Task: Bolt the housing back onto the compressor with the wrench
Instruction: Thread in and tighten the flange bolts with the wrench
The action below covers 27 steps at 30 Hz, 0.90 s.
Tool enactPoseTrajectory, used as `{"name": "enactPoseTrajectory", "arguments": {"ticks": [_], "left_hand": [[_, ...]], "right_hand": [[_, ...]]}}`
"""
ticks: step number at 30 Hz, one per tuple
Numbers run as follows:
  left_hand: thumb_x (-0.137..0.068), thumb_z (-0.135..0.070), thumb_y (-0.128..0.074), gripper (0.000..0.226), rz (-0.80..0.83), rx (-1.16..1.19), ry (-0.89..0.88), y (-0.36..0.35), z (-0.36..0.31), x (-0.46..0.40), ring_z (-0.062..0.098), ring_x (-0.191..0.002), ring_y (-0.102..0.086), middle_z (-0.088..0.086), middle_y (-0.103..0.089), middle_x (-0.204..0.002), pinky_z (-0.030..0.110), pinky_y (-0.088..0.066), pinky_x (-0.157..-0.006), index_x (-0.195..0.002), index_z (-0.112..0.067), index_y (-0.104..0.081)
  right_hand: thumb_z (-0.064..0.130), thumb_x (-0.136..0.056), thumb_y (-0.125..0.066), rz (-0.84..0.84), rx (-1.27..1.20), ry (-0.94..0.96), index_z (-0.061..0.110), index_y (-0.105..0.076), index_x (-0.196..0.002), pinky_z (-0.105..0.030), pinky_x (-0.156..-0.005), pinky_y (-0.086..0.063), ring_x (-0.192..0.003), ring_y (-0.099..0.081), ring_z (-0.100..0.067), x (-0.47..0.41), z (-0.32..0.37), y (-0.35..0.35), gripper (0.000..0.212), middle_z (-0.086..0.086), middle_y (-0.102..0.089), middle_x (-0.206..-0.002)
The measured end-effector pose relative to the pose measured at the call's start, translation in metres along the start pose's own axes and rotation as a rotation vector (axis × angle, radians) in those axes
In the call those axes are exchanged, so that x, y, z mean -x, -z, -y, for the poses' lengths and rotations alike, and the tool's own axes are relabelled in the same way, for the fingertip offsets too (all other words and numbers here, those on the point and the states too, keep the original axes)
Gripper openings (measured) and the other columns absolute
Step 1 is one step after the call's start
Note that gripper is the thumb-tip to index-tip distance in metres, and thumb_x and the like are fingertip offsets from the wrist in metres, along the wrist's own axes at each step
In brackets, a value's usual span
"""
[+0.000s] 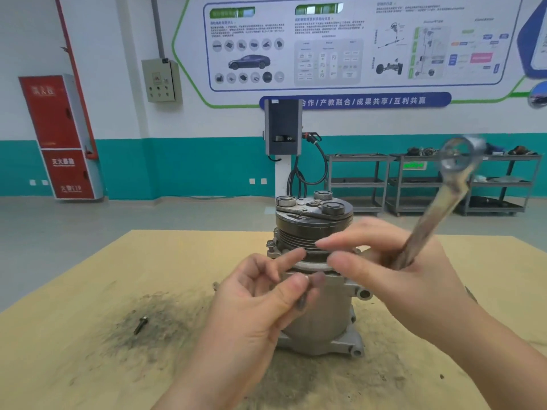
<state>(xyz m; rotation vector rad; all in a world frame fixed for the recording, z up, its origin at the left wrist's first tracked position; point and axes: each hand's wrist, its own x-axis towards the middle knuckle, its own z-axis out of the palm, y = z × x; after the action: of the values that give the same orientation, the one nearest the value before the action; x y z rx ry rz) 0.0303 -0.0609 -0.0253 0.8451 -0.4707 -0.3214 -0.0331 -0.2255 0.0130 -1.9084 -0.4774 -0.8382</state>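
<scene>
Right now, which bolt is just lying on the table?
The dark bolt on the sooty patch, left of the compressor. Another is pinched in the left hand, and one stands in the flange.

Dull metal on a grimy matt board

Under my hands I see the compressor (318,315) in matt cast grey metal, its pulley (313,226) darker and ribbed. My right hand (393,276) holds a worn, faintly shiny steel wrench (444,199). Left of my left hand (260,300), 1 dark bolt (140,324) lies on rough tan board (88,291) smudged black.
</scene>
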Motion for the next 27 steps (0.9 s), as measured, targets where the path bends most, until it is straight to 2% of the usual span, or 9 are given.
{"name": "enactPoseTrajectory", "arguments": {"ticks": [4,8,12,15,17,18,20,23,27], "left_hand": [[-0.063,0.002,-0.073,0.022,0.004,0.006,0.035,-0.013,0.007,0.002,0.019,-0.088,-0.074,0.010,-0.074,-0.096,0.024,-0.058,-0.062,-0.063,-0.014,-0.057],[-0.064,0.004,-0.074,0.028,0.019,0.071,0.035,-0.008,0.011,0.004,0.020,-0.079,-0.073,0.013,-0.071,-0.091,0.023,-0.057,-0.060,-0.073,-0.008,-0.051],[-0.052,-0.020,-0.098,0.043,0.076,0.083,0.043,-0.002,0.005,0.003,0.021,-0.079,-0.074,0.012,-0.074,-0.095,0.027,-0.059,-0.064,-0.075,-0.008,-0.064],[-0.073,-0.057,-0.072,0.040,-0.175,-0.676,-0.033,0.029,-0.010,-0.010,0.009,-0.070,-0.071,-0.007,-0.074,-0.084,0.023,-0.054,-0.055,-0.080,-0.018,-0.065],[-0.092,-0.040,-0.065,0.018,-0.402,-1.318,-0.123,0.079,-0.027,-0.026,0.011,-0.077,-0.066,-0.007,-0.071,-0.085,0.030,-0.050,-0.063,-0.089,-0.022,-0.062],[-0.099,-0.024,-0.059,0.005,-0.469,-1.554,-0.080,0.108,-0.034,-0.036,0.019,-0.090,-0.065,0.000,-0.071,-0.100,0.033,-0.048,-0.072,-0.099,-0.020,-0.063],[-0.098,-0.006,-0.049,0.033,-0.522,-1.891,0.164,0.170,-0.035,-0.054,0.031,-0.117,-0.058,0.013,-0.061,-0.131,0.034,-0.045,-0.092,-0.128,-0.014,-0.060],[-0.090,0.003,-0.051,0.047,-0.529,-1.911,0.418,0.239,-0.020,-0.066,0.029,-0.128,-0.054,0.014,-0.057,-0.140,0.032,-0.041,-0.103,-0.135,-0.009,-0.059],[-0.076,0.021,-0.063,0.029,-0.544,-1.795,0.423,0.278,-0.004,-0.078,0.039,-0.100,-0.066,0.024,-0.071,-0.097,0.044,-0.046,-0.091,-0.091,-0.001,-0.075]], "right_hand": [[0.050,-0.072,-0.078,0.230,0.069,-0.046,0.050,-0.075,-0.088,-0.008,-0.069,-0.046,-0.082,-0.063,-0.001,0.004,0.007,-0.005,0.016,0.013,-0.061,-0.091],[0.030,-0.069,-0.078,0.263,-0.128,-0.123,0.035,-0.079,-0.089,-0.015,-0.077,-0.052,-0.092,-0.068,-0.006,0.001,0.009,-0.006,0.021,0.012,-0.071,-0.092],[0.027,-0.070,-0.076,0.196,-0.187,-0.110,0.033,-0.076,-0.095,-0.009,-0.065,-0.050,-0.074,-0.070,-0.002,0.002,0.009,-0.013,0.026,0.007,-0.076,-0.086],[0.030,-0.058,-0.077,-0.088,-0.225,-0.187,0.027,-0.078,-0.088,-0.005,-0.045,-0.040,-0.047,-0.060,0.001,-0.006,0.003,-0.003,0.029,-0.002,-0.075,-0.077],[0.033,-0.061,-0.078,-0.323,-0.128,-0.213,0.019,-0.075,-0.078,-0.006,-0.042,-0.038,-0.043,-0.055,0.000,-0.016,-0.010,0.017,0.022,0.000,-0.073,-0.070],[0.031,-0.067,-0.079,-0.428,-0.084,-0.244,0.019,-0.075,-0.075,-0.008,-0.041,-0.036,-0.041,-0.052,-0.001,-0.022,-0.021,0.028,0.015,0.004,-0.071,-0.066],[0.026,-0.076,-0.079,-0.560,-0.018,-0.351,0.019,-0.076,-0.077,-0.015,-0.038,-0.033,-0.038,-0.041,-0.003,-0.032,-0.044,0.043,0.007,0.008,-0.066,-0.058],[0.029,-0.080,-0.077,-0.559,0.023,-0.573,0.017,-0.075,-0.086,-0.022,-0.036,-0.027,-0.034,-0.030,-0.007,-0.036,-0.081,0.042,0.014,0.013,-0.051,-0.041],[0.027,-0.076,-0.081,-0.525,-0.148,-0.649,0.013,-0.074,-0.089,-0.021,-0.042,-0.023,-0.032,-0.026,-0.008,-0.035,-0.111,0.032,0.021,0.014,-0.050,-0.042]]}}
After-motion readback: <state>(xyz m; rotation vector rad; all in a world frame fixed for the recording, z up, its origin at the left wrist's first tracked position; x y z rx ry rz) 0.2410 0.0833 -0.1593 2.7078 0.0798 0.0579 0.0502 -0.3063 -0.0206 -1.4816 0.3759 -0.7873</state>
